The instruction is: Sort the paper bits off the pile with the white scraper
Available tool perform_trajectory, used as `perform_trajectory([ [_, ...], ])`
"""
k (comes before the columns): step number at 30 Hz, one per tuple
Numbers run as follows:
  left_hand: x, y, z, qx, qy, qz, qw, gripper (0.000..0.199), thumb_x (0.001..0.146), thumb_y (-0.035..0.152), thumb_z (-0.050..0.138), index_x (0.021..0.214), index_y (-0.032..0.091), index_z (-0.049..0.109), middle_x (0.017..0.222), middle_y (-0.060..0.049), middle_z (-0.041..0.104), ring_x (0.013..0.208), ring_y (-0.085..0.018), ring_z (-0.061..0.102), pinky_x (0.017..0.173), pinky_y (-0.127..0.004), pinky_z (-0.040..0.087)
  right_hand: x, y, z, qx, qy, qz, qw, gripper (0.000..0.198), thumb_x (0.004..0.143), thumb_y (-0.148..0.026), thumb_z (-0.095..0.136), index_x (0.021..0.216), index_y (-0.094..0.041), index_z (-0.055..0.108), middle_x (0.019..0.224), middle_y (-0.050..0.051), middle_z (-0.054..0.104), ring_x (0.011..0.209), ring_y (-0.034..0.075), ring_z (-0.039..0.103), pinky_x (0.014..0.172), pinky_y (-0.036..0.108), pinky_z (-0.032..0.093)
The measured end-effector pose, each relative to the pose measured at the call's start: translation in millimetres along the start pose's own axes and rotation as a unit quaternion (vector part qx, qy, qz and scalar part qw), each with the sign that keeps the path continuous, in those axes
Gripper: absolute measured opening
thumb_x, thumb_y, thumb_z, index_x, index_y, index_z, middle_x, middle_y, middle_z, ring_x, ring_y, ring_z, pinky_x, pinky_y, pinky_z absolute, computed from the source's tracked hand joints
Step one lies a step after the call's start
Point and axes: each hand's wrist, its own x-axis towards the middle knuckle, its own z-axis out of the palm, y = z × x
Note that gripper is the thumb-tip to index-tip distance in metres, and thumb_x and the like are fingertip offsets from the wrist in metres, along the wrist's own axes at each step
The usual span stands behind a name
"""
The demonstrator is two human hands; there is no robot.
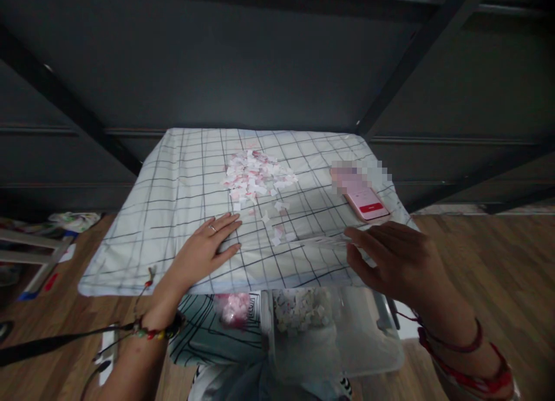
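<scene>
My left hand (212, 245) lies flat on the checked tablecloth (191, 170), fingers stretched out, with nothing held. Past its fingertips is a heap of small torn paper pieces (255, 175), white and pink. A few loose scraps (277, 233) trail from the heap toward me. Over the right part of the cloth, my right hand (385, 262) pinches what looks like a thin clear plastic bag (325, 240), which stretches left toward those scraps. Whether any scraps lie inside it I cannot tell. A pink phone (362, 196) lies just beyond my right hand, its screen lit.
Below the table's front edge, a clear plastic box (347, 355) holds many pale paper bits at its left. Beside it on my lap is a pink bundle in clear plastic (233, 309). A white power strip (108, 355) lies on the floor. Dark panels (243, 66) stand behind the table.
</scene>
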Motion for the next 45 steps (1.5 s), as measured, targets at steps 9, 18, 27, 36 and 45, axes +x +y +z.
perform_trajectory([
  [9,-0.4,0.8,2.4,0.009,0.012,0.006,1.0,0.053,0.093,0.05,0.035,0.127,0.012,0.049,0.134,-0.011,0.047,0.127,-0.025,0.04,0.106,-0.047,0.031,-5.0,7.5,2.9,-0.073,-0.01,0.031,0.997,0.01,0.074,-0.014,0.053,0.075,-0.012,0.062,0.051,0.001,0.057,0.045,0.013,0.048,0.049,0.028,0.034],
  [18,0.2,1.4,2.4,0.006,0.011,-0.002,1.0,0.053,0.092,0.051,0.034,0.127,0.014,0.049,0.135,-0.01,0.047,0.126,-0.026,0.04,0.106,-0.046,0.03,4.6,2.1,6.6,-0.084,-0.004,0.021,0.996,0.011,0.076,-0.014,0.053,0.076,-0.011,0.063,0.051,0.0,0.057,0.047,0.013,0.05,0.051,0.027,0.036],
  [27,-0.5,1.3,1.4,-0.001,0.008,-0.008,1.0,0.053,0.092,0.054,0.033,0.127,0.018,0.048,0.135,-0.009,0.047,0.127,-0.025,0.04,0.105,-0.048,0.031,3.7,4.1,3.5,-0.107,-0.011,0.035,0.994,0.013,0.077,-0.016,0.05,0.078,-0.012,0.063,0.051,0.0,0.057,0.045,0.012,0.048,0.05,0.026,0.035],
  [36,-0.1,0.9,1.8,-0.001,0.003,-0.005,1.0,0.053,0.092,0.053,0.033,0.127,0.015,0.048,0.135,-0.01,0.046,0.127,-0.026,0.04,0.105,-0.047,0.031,3.4,1.8,0.3,-0.07,-0.022,0.019,0.997,0.012,0.076,-0.014,0.052,0.077,-0.012,0.063,0.05,-0.001,0.055,0.046,0.013,0.05,0.05,0.027,0.037],
  [45,0.3,0.1,1.2,0.002,0.0,-0.006,1.0,0.053,0.092,0.053,0.032,0.126,0.016,0.048,0.135,-0.01,0.046,0.127,-0.025,0.039,0.105,-0.047,0.031,3.1,-5.4,-4.1,-0.03,-0.001,0.005,1.0,0.011,0.078,-0.012,0.051,0.081,-0.011,0.062,0.054,0.001,0.059,0.05,0.012,0.052,0.052,0.027,0.039],
])
